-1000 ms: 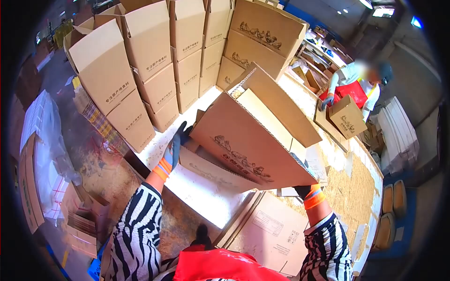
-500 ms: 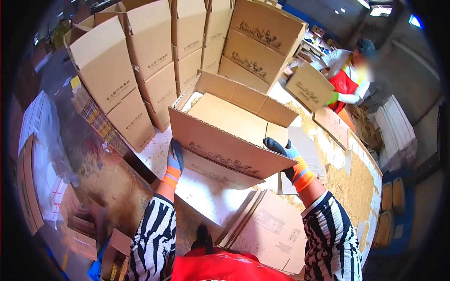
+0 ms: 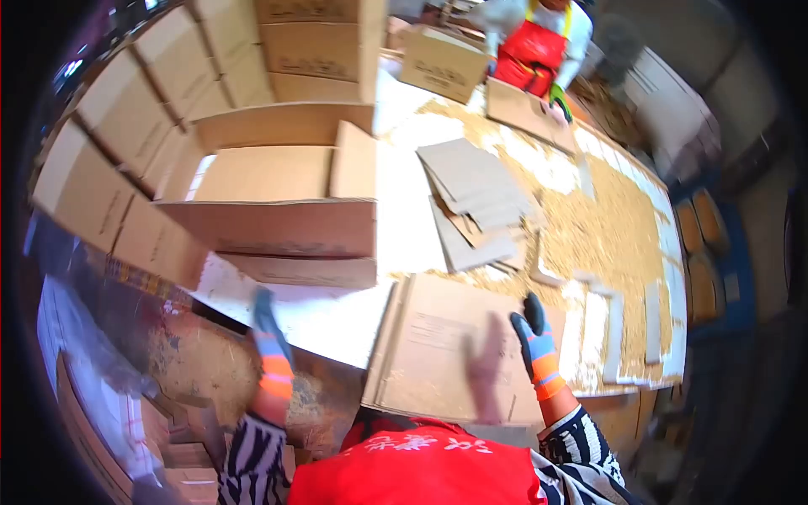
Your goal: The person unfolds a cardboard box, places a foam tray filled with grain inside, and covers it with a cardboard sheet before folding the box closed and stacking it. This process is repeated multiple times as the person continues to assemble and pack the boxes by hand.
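Cardboard box (image 3: 273,225) now released on table (image 3: 397,168).

- L hand (image 3: 266,320): gloved, blue-grey; empty, fingers more or less straight & pointing fwd, tilted a bit to the person's L; motion-blurred, so indiv. fingers can't be told apart
- L wrist (image 3: 276,375): orange cuff w/ paler band; roughly in line w/ the forearm (image 3: 269,410), bare betw. cuff & striped sleeve (image 3: 257,454)
- R hand (image 3: 534,335): gloved, blue-grey w/ dark fingertips; empty, digits extended fwd, one set slightly apart on the inner side; sharper than L
- R wrist (image 3: 547,376): orange cuff too; R forearm (image 3: 559,406) angled inward, short bare strip above b/w sleeve (image 3: 579,442)
- Both arms: reaching fwd, hands well apart, abt level
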`<state>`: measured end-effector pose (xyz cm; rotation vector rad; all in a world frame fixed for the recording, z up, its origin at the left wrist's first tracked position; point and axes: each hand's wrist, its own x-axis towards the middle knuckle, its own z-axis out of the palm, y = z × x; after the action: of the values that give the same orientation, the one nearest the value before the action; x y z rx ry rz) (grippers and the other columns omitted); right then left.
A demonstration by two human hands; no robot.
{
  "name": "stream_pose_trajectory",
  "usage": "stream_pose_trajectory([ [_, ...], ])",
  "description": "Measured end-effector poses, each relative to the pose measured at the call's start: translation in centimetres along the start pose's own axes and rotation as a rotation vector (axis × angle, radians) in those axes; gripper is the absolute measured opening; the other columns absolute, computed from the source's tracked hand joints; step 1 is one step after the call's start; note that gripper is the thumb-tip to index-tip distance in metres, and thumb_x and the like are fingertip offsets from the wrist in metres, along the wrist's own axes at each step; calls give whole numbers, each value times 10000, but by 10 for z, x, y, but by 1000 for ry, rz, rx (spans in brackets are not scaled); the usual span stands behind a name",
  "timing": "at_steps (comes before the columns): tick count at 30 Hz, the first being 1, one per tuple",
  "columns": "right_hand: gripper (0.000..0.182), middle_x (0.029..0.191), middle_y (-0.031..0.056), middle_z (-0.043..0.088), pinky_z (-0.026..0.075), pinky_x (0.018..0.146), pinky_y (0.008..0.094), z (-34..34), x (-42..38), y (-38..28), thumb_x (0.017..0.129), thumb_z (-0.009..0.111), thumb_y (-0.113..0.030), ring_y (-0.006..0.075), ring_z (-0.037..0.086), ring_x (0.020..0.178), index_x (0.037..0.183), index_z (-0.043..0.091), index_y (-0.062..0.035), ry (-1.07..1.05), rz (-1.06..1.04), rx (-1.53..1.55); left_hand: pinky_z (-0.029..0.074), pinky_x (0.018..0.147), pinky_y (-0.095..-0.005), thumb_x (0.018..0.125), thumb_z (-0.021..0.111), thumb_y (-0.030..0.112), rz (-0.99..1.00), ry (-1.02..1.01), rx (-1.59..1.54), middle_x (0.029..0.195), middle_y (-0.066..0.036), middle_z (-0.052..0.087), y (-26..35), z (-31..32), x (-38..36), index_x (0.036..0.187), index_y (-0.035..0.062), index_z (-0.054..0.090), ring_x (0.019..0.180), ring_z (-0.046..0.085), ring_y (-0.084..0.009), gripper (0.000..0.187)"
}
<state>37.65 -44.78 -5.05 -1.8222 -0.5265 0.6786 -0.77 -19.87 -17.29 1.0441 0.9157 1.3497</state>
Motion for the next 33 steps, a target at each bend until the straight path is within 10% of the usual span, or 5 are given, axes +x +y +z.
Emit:
stream_pose_trajectory([
  [4, 895, 1396, 204, 385, 378, 1009, 329, -126, -18, 157, 765, 753, -222, 298, 405, 1261, 1402, 210, 94, 652, 38, -753, 263, 1099, -376, 957, 470, 285, -220, -441, 707, 1454, -175, 311, -13, 114, -111, 1425, -26, 228, 1325, 320, -302, 611],
  [7, 616, 1150, 194, 593, 461, 898, 348, -142, -17, 235, 802, 703, -231, 278, 562, 1056, 1268, 448, 81, 246, 536, -436, 305, 1066, -334, 905, 591, 255, -261, -410, 838, 1430, -196, 327, -97, 122, -133, 1433, -39, 188, 1288, 343, -248, 727],
  [16, 363, 1053, 89, 630, 493, 811, 282, -168, -48, 38, 833, 660, -81, 150, 596, 918, 1154, 535, 34, 66, 73, 628, 432, 937, -307, 906, 603, 196, 34, -157, 320, 1288, -139, 454, 66, 247, -118, 1393, -40, 268, 1090, 494, -199, 636],
  [23, 480, 1193, 81, 600, 465, 915, 310, -224, -47, 21, 854, 631, -101, 156, 580, 1043, 1306, 479, -47, -945, -203, -356, 419, 945, -292, 865, 651, 150, -207, -93, -181, 1224, -20, 498, 122, 351, -180, 1353, 135, 354, 1131, 486, -153, 572],
  [33, 985, 1520, 119, 186, 282, 1088, 418, -129, -60, -91, 785, 744, -250, 229, 208, 1389, 1481, 65, -92, -949, -209, -82, 244, 1092, -276, 907, 581, 92, -17, -93, 240, 1496, -35, 168, 110, 342, -189, 1480, 104, 74, 1316, 271, -181, 765],
])
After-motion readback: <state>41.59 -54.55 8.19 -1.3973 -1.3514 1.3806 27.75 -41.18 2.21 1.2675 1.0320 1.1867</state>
